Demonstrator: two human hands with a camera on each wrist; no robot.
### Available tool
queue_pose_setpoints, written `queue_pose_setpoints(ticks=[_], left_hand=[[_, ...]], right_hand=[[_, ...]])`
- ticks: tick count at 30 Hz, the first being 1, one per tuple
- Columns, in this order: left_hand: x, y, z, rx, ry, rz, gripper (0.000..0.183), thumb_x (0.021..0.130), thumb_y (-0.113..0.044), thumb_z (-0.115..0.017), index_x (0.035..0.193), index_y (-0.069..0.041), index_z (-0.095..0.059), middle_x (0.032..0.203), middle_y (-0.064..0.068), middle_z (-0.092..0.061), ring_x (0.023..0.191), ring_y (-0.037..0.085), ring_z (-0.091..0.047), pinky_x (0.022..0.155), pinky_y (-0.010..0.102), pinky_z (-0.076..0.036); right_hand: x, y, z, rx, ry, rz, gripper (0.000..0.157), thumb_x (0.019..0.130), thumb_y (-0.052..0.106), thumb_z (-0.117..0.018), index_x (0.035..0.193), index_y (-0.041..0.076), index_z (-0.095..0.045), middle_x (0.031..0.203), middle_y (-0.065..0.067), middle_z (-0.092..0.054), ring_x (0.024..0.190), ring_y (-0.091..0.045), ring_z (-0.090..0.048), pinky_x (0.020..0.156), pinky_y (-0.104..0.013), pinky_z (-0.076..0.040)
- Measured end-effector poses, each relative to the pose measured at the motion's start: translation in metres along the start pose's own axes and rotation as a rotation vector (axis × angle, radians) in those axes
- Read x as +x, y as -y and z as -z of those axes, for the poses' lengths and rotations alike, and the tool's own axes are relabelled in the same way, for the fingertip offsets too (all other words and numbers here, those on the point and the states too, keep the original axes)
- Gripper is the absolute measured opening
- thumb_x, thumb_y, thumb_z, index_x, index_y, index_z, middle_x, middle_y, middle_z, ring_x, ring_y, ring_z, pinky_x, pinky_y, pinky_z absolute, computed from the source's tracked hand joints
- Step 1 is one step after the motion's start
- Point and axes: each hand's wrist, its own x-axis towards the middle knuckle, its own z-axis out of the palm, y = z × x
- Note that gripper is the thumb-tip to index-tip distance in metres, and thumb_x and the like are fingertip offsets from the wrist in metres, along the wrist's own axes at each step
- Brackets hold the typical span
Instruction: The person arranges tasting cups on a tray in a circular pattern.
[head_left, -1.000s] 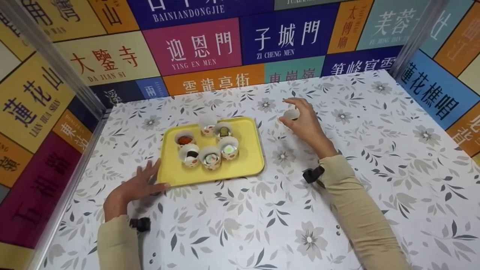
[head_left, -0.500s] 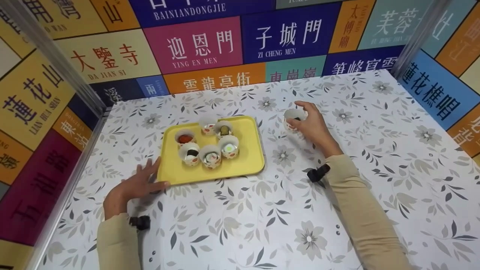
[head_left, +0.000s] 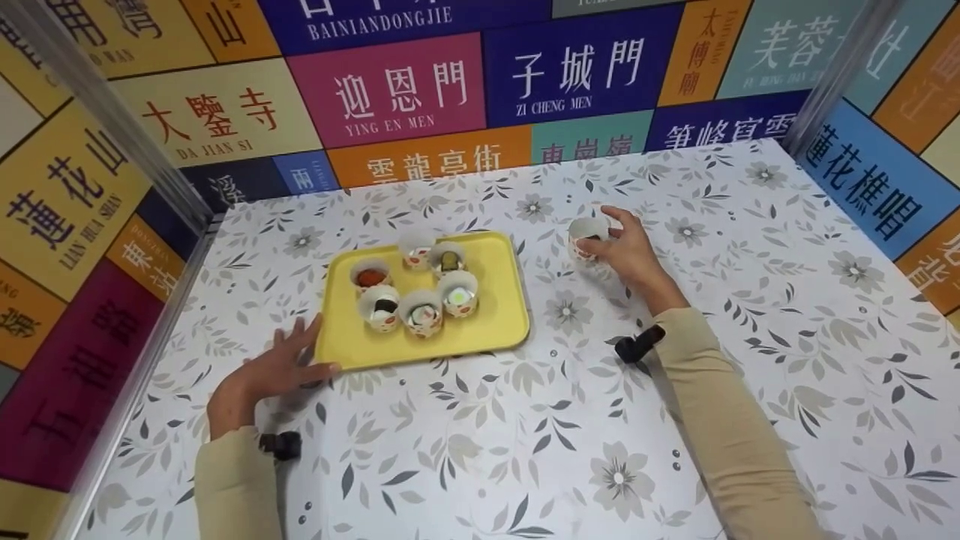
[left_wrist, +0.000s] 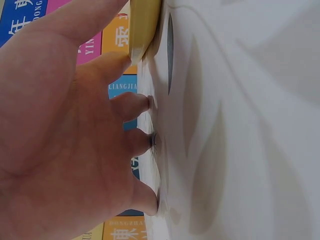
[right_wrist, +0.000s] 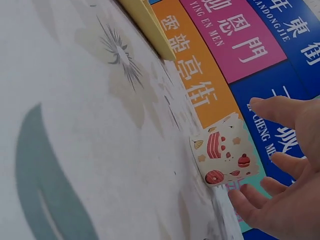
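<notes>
A paper baking cup (head_left: 581,238) with a printed pattern stands on the table right of the yellow tray (head_left: 487,337); something dark shows inside it. My right hand (head_left: 632,247) is beside this cup, fingers spread and slightly bent. In the right wrist view, the cup (right_wrist: 223,152) stands upright, and the thumb and fingers appear apart from it. At the tray's near left corner is my left hand (head_left: 274,369), its fingers spread. In the left wrist view, its index finger touches or nearly touches the tray edge (left_wrist: 143,30), while other fingertips meet the table.
Several paper cups with small sushi-like pieces are grouped on the tray, among them one with a red filling (head_left: 370,277) and one with a black-banded white piece (head_left: 384,307). A floral cloth (head_left: 480,450) covers the table. Colourful lettered panels (head_left: 390,90) rise behind and at the sides.
My right hand has shifted right, off the cup's front, so more of the cup shows. The left hand and the tray have hardly moved.
</notes>
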Motion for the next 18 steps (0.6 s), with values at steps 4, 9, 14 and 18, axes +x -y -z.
queue_pose_setpoints(ticks=[4, 9, 14, 18], left_hand=[[-0.001, 0.001, 0.001, -0.024, 0.001, 0.004, 0.106, 0.087, -0.066, -0.063, 0.16, -0.034, 0.007, 0.166, 0.011, 0.023, 0.148, 0.044, 0.031, 0.111, 0.077, 0.014], [-0.001, 0.002, 0.001, -0.041, -0.002, -0.004, 0.106, 0.087, -0.064, -0.064, 0.16, -0.034, 0.007, 0.166, 0.011, 0.023, 0.148, 0.044, 0.032, 0.111, 0.077, 0.014], [-0.002, 0.0, 0.0, -0.03, -0.012, -0.023, 0.105, 0.088, -0.062, -0.065, 0.161, -0.032, 0.006, 0.167, 0.013, 0.022, 0.148, 0.045, 0.03, 0.112, 0.077, 0.011], [-0.002, -0.001, 0.0, -0.013, -0.015, -0.017, 0.105, 0.088, -0.063, -0.064, 0.161, -0.032, 0.005, 0.167, 0.014, 0.02, 0.149, 0.045, 0.028, 0.113, 0.077, 0.009]], right_hand=[[0.003, -0.004, 0.0, 0.028, 0.031, -0.032, 0.09, 0.092, 0.02, -0.073, 0.161, 0.016, -0.017, 0.168, -0.014, -0.013, 0.148, -0.032, -0.035, 0.107, -0.041, -0.046], [0.008, -0.009, -0.002, 0.003, 0.04, -0.028, 0.092, 0.091, 0.02, -0.074, 0.162, 0.015, -0.014, 0.17, -0.01, -0.011, 0.151, -0.032, -0.03, 0.115, -0.043, -0.04], [0.013, -0.01, -0.005, -0.046, 0.042, -0.019, 0.09, 0.093, 0.018, -0.072, 0.162, 0.014, -0.014, 0.17, -0.012, -0.01, 0.152, -0.036, -0.026, 0.117, -0.048, -0.037], [0.015, -0.009, -0.008, -0.063, 0.039, -0.027, 0.087, 0.093, 0.015, -0.07, 0.161, 0.015, -0.016, 0.167, -0.015, -0.018, 0.146, -0.034, -0.036, 0.11, -0.042, -0.043]])
